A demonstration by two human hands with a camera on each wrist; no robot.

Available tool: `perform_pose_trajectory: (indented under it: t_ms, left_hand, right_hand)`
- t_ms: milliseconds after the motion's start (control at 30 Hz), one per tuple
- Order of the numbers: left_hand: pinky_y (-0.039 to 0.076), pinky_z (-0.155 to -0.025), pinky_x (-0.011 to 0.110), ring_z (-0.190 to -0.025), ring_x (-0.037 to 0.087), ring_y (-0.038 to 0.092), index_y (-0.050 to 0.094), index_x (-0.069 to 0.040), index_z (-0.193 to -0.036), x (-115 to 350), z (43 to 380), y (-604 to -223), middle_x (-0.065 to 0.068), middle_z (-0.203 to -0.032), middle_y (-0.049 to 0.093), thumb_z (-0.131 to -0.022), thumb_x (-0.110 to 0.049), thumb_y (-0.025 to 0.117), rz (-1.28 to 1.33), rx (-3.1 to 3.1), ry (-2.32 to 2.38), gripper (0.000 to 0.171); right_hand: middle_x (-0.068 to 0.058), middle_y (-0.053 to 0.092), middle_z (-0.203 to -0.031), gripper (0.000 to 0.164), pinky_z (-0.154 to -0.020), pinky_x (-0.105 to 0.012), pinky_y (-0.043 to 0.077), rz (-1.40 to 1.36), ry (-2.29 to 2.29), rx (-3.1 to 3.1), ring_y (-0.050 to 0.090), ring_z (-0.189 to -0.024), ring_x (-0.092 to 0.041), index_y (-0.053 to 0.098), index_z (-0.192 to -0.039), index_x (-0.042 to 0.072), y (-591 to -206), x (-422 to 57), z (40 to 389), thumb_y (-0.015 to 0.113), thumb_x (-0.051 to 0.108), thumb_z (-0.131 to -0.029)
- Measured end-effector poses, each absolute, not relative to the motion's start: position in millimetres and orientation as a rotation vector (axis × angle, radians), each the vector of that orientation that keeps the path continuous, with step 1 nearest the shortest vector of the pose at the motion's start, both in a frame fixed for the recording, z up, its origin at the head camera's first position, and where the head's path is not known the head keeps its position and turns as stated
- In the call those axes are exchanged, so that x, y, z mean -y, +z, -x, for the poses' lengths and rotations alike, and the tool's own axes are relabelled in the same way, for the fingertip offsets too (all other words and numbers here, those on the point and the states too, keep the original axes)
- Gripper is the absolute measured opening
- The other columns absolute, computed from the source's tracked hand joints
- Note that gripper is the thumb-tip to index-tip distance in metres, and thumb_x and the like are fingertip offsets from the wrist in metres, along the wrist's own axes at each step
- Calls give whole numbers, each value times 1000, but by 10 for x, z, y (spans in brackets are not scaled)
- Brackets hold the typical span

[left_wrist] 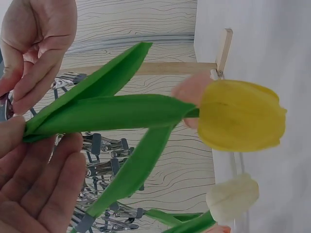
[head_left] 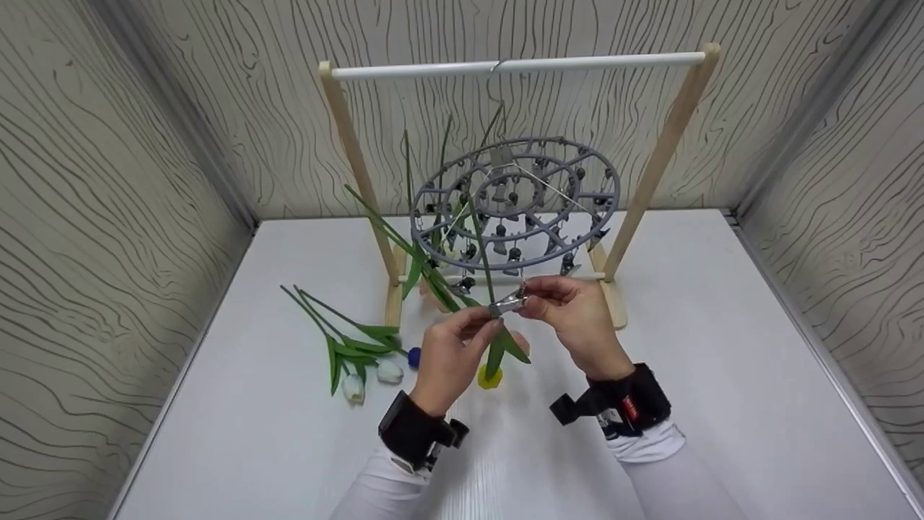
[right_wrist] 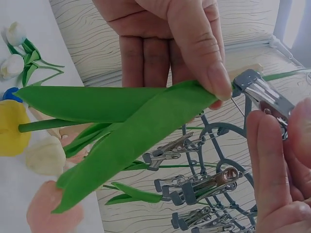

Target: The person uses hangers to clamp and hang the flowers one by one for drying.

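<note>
My left hand (head_left: 455,354) pinches the green stem of a yellow tulip (left_wrist: 243,116) just above its leaves, and the bloom hangs downward. Beside it my right hand (head_left: 577,321) grips a metal clip (head_left: 509,302) with grey tips between thumb and fingers. In the right wrist view the clip's tips (right_wrist: 248,80) sit at the tulip stem, close to the left thumb; whether they bite on it is hard to tell. The clip hangs from the near rim of a round grey drying rack (head_left: 516,263). A white tulip (left_wrist: 233,196) and pink blooms (right_wrist: 53,208) hang upside down nearby.
The rack hangs by a hook from the white bar (head_left: 599,63) of a wooden stand (head_left: 664,152). Many more clips dangle beneath it. Left on the white table (head_left: 238,433) lie two white tulips (head_left: 354,388) and a blue bloom (head_left: 414,357). Patterned walls surround the table.
</note>
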State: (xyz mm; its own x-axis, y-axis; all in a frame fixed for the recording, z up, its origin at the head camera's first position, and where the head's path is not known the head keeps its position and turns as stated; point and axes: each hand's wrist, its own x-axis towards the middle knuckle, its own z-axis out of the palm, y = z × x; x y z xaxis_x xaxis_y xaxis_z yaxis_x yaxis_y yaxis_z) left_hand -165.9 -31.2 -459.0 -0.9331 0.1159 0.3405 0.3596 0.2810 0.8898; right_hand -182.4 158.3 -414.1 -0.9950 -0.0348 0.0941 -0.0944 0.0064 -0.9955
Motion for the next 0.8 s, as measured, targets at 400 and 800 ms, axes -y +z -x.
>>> perform_pose_trajectory:
  t_ms: [400, 800]
  left_hand:
    - [64, -81, 24, -89, 22, 79, 78, -2, -110, 302, 1676, -4611, 13, -104, 81, -100, -12, 73, 480, 2287, -1685, 15]
    - [64, -82, 26, -89, 22, 79, 77, -1, -108, 321, 1683, -4614, 13, -100, 81, -99, -10, 73, 487, 2276, -1663, 13]
  right_hand:
    - [3, 78, -89, 28, -78, -25, 65, -83, 2167, 2039, 78, -81, -8, 72, -108, -17, -4181, -1527, 1789, 79, -2, -85]
    - [-1, 79, -91, 33, -77, -25, 65, -74, 2130, 1995, 79, -80, -10, 70, -111, -20, -4207, -1523, 1770, 79, 1, -87]
